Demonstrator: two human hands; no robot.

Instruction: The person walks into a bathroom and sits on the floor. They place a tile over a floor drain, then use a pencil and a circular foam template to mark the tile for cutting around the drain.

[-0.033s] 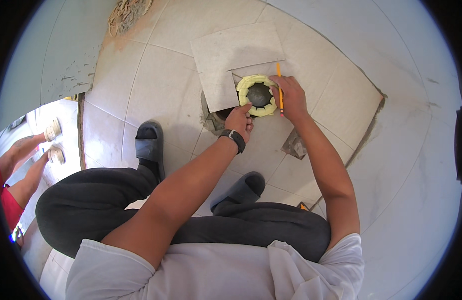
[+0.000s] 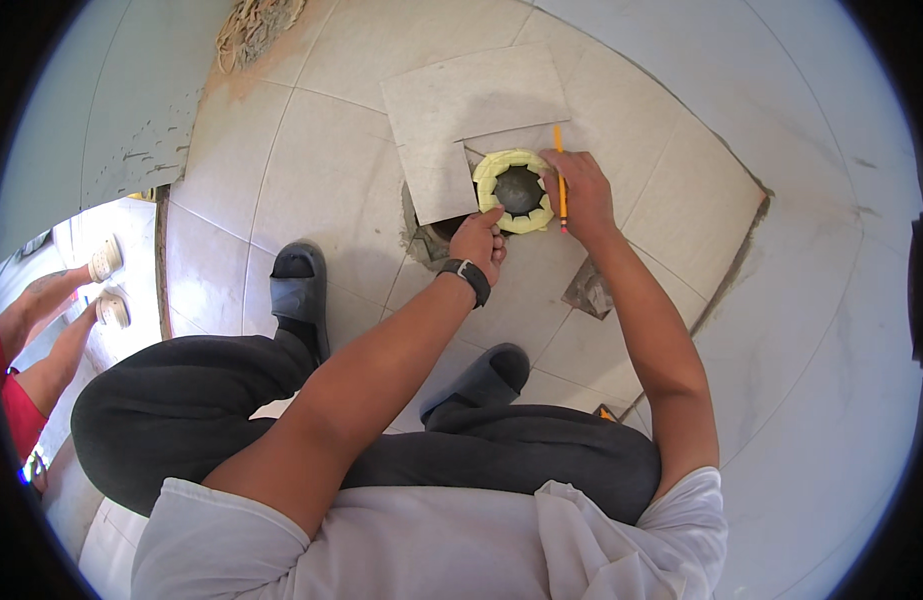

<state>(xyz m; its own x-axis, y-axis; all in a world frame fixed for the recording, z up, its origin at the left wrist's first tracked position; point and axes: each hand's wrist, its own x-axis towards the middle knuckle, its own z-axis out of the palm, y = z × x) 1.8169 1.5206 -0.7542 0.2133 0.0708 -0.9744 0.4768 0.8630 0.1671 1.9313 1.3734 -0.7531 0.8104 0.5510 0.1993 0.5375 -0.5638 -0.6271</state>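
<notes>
My left hand (image 2: 478, 243) is closed at the lower left edge of a pale yellow ring (image 2: 511, 158), its thumb on the rim and the other fingers curled in. The ring has a notched inner edge and looks covered in overlapping strips. A dark grey round surface (image 2: 519, 188) shows through its middle. On the right side of the ring, my right hand (image 2: 587, 195) grips an orange-yellow pencil (image 2: 562, 205), with fingertips near the rim. An L-shaped cut tile (image 2: 426, 135) lies around the ring's far left corner, partly over a rough floor opening (image 2: 421, 245).
A small square cut-out (image 2: 588, 288) breaks the tiled floor right of my forearm. Pale walls (image 2: 811, 300) rise at the right. Rubble (image 2: 261, 30) lies at the far left. Another person's legs (image 2: 56, 345) show through a doorway at the left. My sandals (image 2: 299, 290) stand near the opening.
</notes>
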